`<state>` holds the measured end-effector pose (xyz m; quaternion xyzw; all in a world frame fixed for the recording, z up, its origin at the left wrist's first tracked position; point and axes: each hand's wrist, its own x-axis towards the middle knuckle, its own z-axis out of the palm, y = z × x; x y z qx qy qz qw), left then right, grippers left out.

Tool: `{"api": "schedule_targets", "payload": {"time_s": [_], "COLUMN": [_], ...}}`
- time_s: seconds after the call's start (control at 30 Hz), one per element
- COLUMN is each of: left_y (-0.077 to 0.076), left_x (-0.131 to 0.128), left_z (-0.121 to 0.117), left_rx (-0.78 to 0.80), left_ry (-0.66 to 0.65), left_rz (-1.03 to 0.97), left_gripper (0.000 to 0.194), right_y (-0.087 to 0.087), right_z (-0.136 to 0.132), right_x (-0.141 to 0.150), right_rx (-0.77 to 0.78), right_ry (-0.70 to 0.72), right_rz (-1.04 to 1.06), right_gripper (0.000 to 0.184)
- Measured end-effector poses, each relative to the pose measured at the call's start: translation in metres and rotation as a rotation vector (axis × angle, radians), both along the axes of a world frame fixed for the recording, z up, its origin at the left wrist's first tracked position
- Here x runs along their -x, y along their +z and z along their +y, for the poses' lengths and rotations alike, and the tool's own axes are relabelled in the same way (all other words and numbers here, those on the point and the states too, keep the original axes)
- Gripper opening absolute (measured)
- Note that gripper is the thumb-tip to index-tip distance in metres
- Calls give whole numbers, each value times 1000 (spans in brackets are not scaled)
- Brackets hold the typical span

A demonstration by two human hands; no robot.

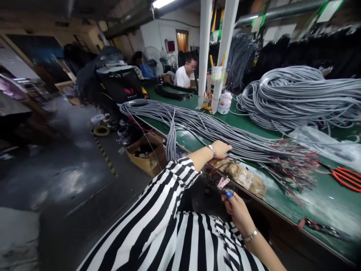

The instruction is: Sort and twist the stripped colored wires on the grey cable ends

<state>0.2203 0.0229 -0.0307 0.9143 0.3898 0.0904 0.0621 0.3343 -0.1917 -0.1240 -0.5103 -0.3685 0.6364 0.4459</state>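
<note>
My left hand (221, 149) reaches over the near edge of a long bundle of grey cables (203, 126) on the green bench. Its fingers are curled down, and what they hold is hidden. Lower down, in front of the bench edge, my right hand (238, 210) is closed in a pinch, with a blue covering on one digit. A thin dark piece shows at its fingertips, too small to name. A pink clip (223, 183) is just above this hand, by a brown taped block (246, 177). Stripped red, white and dark wire ends (299, 162) fan out at the bundle's right end.
Red-handled scissors (345, 178) and a dark pair of pliers (324, 229) lie on the right of the green bench (335, 205). Behind are a big grey cable coil (299, 98), a white jar (225, 102) and white posts. A cardboard box (148, 154) stands left; a person (183, 75) sits beyond.
</note>
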Motion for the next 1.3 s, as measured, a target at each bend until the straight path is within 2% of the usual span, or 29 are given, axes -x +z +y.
{"api": "schedule_targets", "payload": {"time_s": [0.13,0.23,0.3,0.4,0.43,0.5,0.57,0.6,0.67,0.77,0.87,0.93,1.03,1.17,1.3], "left_y": [13,33,46,53,51,41,25,16,-4,-36,-62,-72,-81,-92,-111], "left_x": [23,45,54,56,54,50,49,51,59,79,103,117,131,138,138], "left_z": [-10,-42,-79,-146,-167,-199,-217,-221,-223,-222,-227,-233,-240,-244,-245], "left_rx": [-92,-221,-229,-201,-170,-59,132,253,530,960,1199,1228,1187,1004,798], "left_ry": [-23,-26,-164,-512,-631,-813,-852,-810,-612,-150,248,383,468,498,464], "left_rz": [-84,-269,-297,-255,-244,-222,-252,-297,-437,-686,-911,-997,-1036,-987,-928], "left_gripper": [17,22,25,23,20,12,12,13,19,30,39,42,44,36,21], "right_y": [-3,-6,-9,-8,-7,-3,0,1,0,-4,-5,-3,3,8,6], "right_z": [-5,-6,-4,0,1,1,1,0,0,-4,-8,-10,-12,-11,-9], "right_x": [3,4,5,9,12,17,21,22,21,15,8,7,11,20,30], "right_rx": [23,34,32,-27,-72,-41,15,37,59,54,-30,-80,-134,-197,-304], "right_ry": [51,84,83,47,46,23,53,81,82,65,130,202,285,306,294], "right_rz": [-8,-31,-45,-46,-30,-20,-35,-39,-38,-38,-78,-49,36,2,-19], "right_gripper": [45,47,46,38,34,30,31,33,39,41,37,33,42,56,59]}}
